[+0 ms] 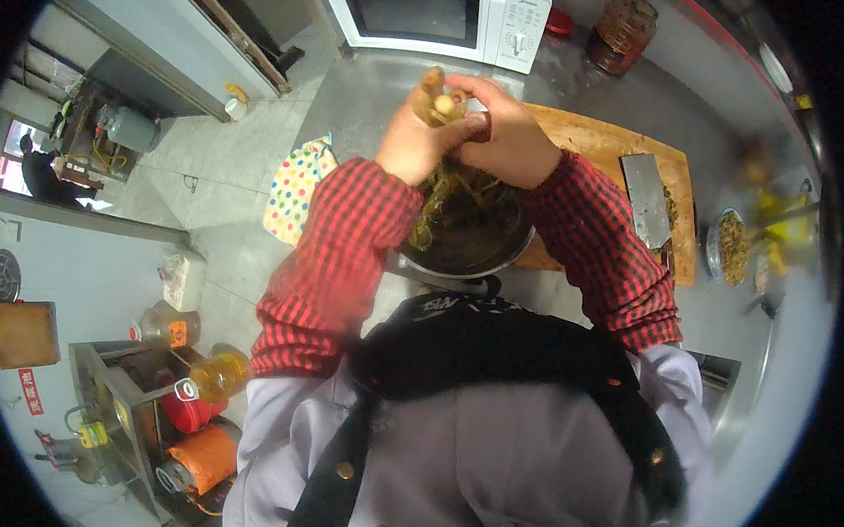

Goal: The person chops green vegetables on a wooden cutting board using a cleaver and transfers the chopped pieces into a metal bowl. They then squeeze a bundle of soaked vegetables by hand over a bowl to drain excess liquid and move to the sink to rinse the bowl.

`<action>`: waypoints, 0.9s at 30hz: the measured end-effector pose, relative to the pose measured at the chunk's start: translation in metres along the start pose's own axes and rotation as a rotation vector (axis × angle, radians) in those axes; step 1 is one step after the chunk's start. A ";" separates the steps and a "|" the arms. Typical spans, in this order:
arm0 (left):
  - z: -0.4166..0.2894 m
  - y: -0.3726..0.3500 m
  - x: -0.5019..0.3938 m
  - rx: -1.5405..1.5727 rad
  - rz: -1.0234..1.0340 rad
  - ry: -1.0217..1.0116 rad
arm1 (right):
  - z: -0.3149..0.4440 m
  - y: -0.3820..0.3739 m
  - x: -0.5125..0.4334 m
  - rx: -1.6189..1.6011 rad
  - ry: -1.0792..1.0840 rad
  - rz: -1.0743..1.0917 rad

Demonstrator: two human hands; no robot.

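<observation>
Above a dark pan or bowl [470, 251] with a metal rim, my left hand [417, 135] and my right hand [504, 132] hold a bunch of yellow-green leafy vegetable [444, 108] between them. The fingers meet around it, and its pale cut end faces up. More long greens [454, 196] lie in the dark vessel below. A cleaver [647, 200] rests on the wooden cutting board [592, 135] to the right, beside some chopped greens. Red-and-black checked sleeves cover both forearms.
A white microwave [413, 16] stands at the back, with a glass jar [622, 32] right of it. A bowl of chopped food [728, 247] is at the right. The polka-dot cloth [299, 187] lies at the left edge of the metal counter [360, 77]. Oil bottles [220, 376] stand lower left.
</observation>
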State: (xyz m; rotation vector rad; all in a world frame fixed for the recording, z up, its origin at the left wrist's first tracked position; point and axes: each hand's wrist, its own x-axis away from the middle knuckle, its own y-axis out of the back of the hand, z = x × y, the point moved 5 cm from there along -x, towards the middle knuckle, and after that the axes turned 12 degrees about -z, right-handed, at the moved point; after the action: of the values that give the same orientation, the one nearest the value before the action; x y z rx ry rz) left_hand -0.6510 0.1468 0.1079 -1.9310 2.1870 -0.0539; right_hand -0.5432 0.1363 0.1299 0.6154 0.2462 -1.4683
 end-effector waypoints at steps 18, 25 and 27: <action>-0.022 0.044 -0.029 0.375 -0.438 0.170 | -0.075 -0.013 0.092 0.466 -0.119 0.566; -0.031 0.008 -0.015 0.407 0.057 0.131 | 0.007 0.045 0.023 0.109 -0.085 0.194; -0.032 -0.005 -0.009 0.387 0.158 0.095 | 0.023 0.043 0.007 0.072 0.056 0.075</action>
State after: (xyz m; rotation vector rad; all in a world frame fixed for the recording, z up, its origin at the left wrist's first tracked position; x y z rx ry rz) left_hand -0.6516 0.1513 0.1409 -1.5697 2.1812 -0.5116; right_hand -0.5053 0.1173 0.1557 0.7172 0.2121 -1.3938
